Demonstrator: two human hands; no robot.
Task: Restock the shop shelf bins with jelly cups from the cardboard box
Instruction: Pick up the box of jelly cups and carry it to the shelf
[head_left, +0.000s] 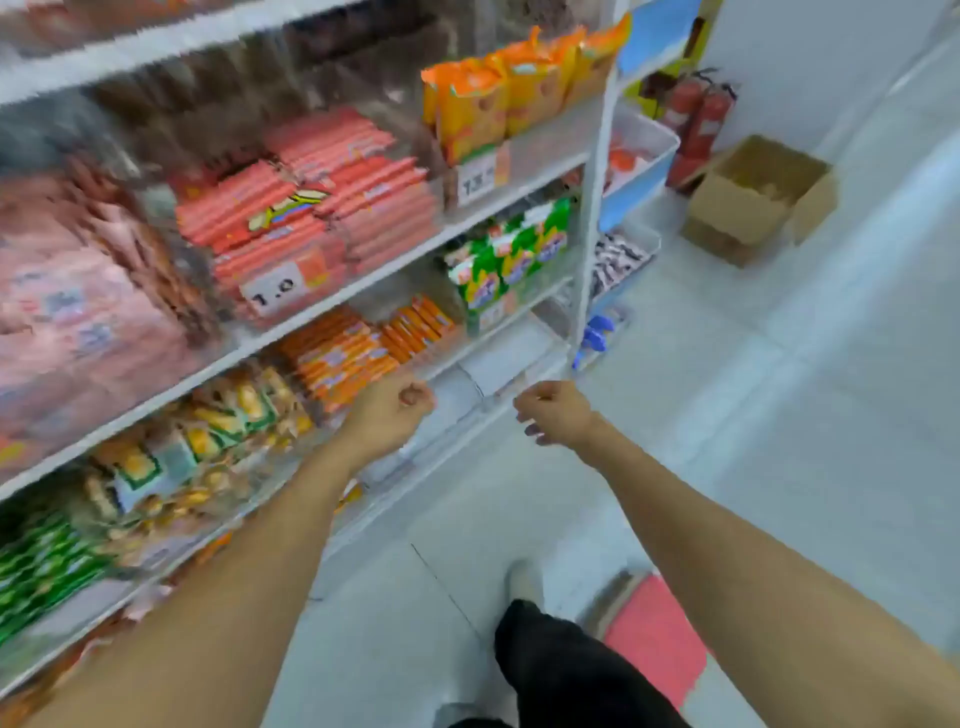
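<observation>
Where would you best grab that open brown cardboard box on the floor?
Probably by two opposite walls of the open brown cardboard box, coming from above. Its flaps are folded open and its top faces up, so the rim is exposed. The red fire extinguishers crowd its far side, so approach from the aisle.

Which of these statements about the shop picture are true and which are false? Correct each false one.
1. The cardboard box stands on the floor beside the red fire extinguishers. True.
2. The left hand holds a jelly cup. False: its fist holds nothing.
3. The right hand rests on the box. False: it hangs in the air, far from it.
4. Orange packets stand on a shelf above the green ones. True.
</observation>
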